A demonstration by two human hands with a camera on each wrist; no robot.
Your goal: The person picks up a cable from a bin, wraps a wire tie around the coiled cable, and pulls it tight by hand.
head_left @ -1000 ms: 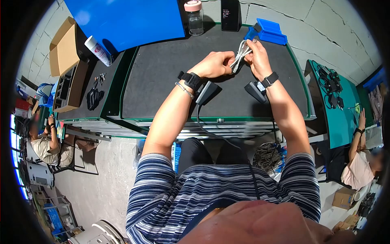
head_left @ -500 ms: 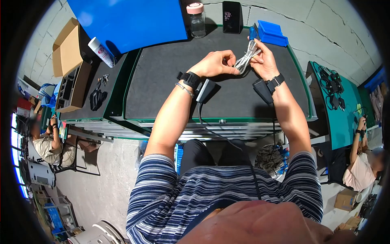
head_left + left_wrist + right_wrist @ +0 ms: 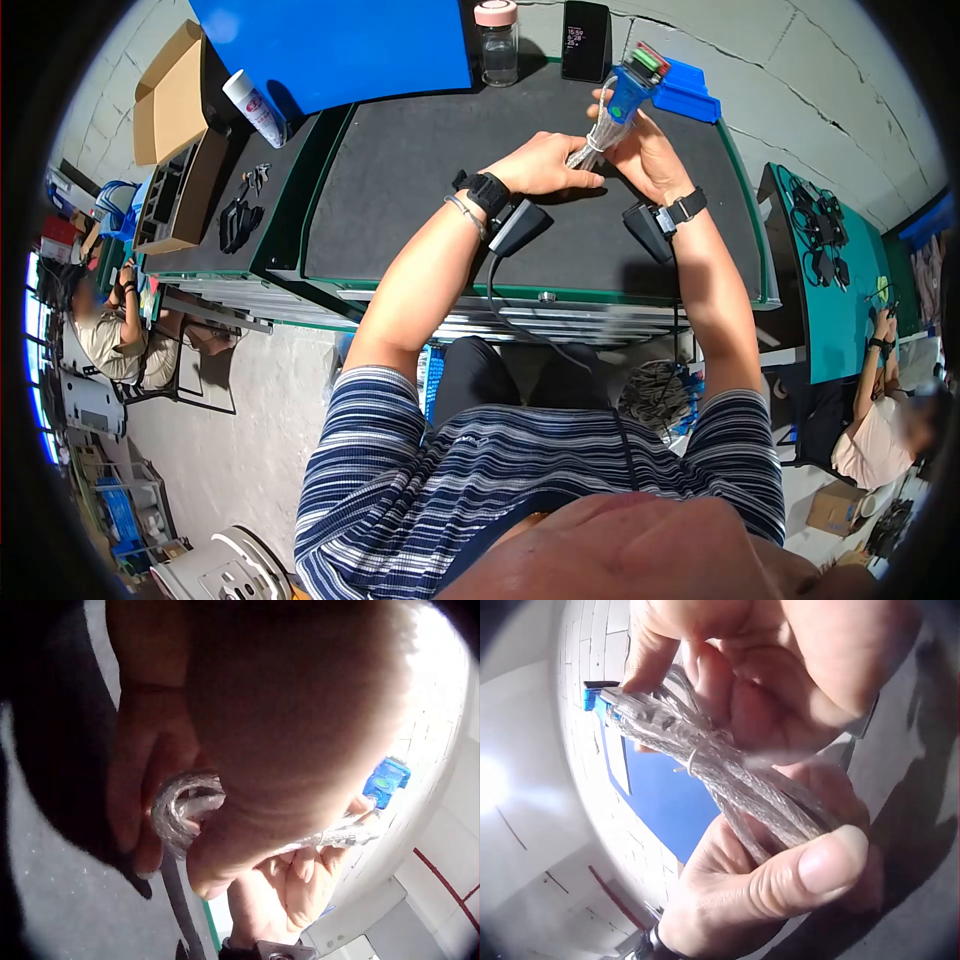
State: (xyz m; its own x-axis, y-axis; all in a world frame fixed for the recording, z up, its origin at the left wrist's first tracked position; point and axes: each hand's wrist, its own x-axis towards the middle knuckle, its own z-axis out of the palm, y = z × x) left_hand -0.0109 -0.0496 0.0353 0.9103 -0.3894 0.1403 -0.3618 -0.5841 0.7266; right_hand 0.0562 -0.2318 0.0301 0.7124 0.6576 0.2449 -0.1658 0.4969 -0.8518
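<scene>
A coiled cable [image 3: 597,143] in a clear, silvery sheath is held between both hands above the dark mat. A thin tie [image 3: 695,756] binds its middle in the right wrist view. My left hand [image 3: 545,166] grips the looped end, its thumb across the strands. My right hand [image 3: 650,162] holds the other end, fingers around the cable near its blue connector [image 3: 624,97]. That connector points up and away, its end showing red and green. In the left wrist view, the cable loop [image 3: 176,814] pokes out between the left thumb and fingers.
Behind the hands stand a blue bin [image 3: 690,92], a dark phone [image 3: 586,42] and a pink-lidded glass jar [image 3: 498,48]. A spray can [image 3: 255,108] and an open cardboard box [image 3: 170,100] are at left. Black adapters [image 3: 815,215] lie on the right-hand table. People sit at both sides.
The blue connector has swung up toward the head camera, showing its coloured end. The bundle has turned with it, and the left hand has shifted slightly right with its fingers around the looped end.
</scene>
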